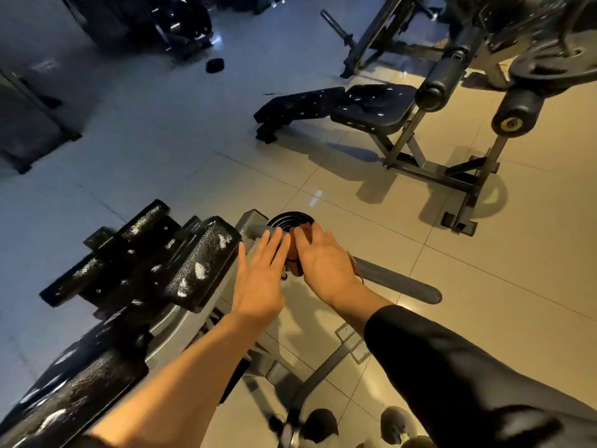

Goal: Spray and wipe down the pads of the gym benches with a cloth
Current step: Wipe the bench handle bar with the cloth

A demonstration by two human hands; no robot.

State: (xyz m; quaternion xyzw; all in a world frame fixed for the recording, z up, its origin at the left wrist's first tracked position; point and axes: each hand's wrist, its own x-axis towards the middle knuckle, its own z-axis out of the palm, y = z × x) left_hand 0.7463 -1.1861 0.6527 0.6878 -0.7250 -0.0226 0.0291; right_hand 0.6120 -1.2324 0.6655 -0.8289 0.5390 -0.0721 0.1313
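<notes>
Foam still flecks the near bench's black pads [206, 260], unwiped, left of both hands. The left hand [261, 279] lies flat-fingered; the right hand [323, 263] cups a brownish cloth [295, 253]. A farther bench [371, 106] is also speckled.

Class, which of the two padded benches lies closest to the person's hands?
The worn, white-flecked bench at lower left, right beside the left hand. The other bench stands apart across the tiled floor, upper right.
</notes>
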